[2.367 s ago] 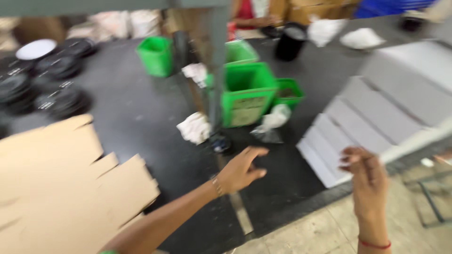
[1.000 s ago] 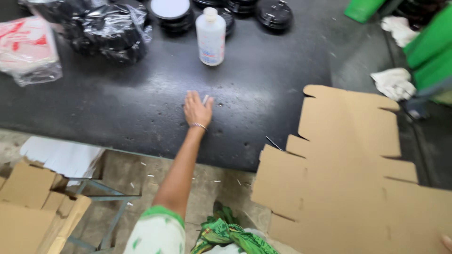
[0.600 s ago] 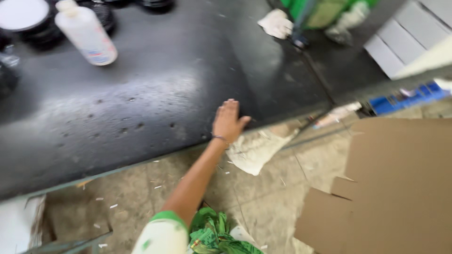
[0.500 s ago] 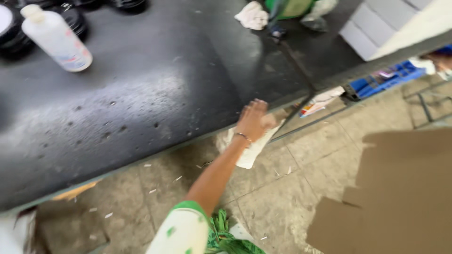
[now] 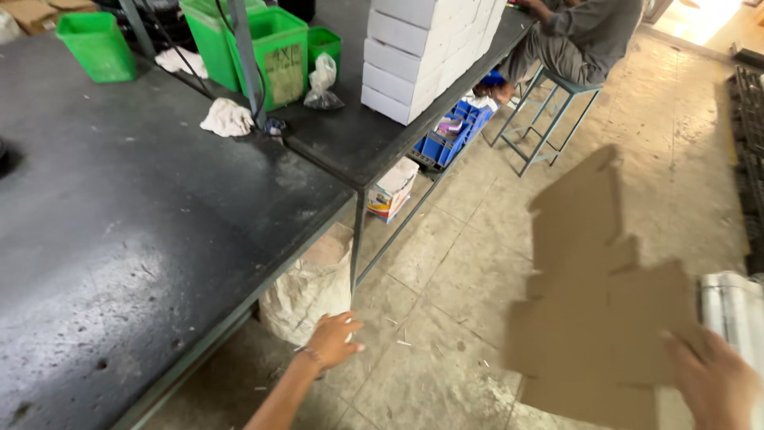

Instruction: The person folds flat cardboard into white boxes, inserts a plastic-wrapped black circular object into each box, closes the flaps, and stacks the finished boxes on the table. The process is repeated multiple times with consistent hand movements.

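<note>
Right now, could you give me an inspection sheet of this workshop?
Surface: dark table, scuffed, mostly bare.
Job's things: flat cardboard, blurred, at the right hand.
Clutter: green bins, rags, white boxes stacked.
Hands: left hand open, holding nothing, below the table edge; right hand on the cardboard.
Cables: dark cords at the post.
Surroundings: sack under the table, stool, seated person.

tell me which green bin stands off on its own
The far-left bin; the other green bins cluster together by the post.
</note>
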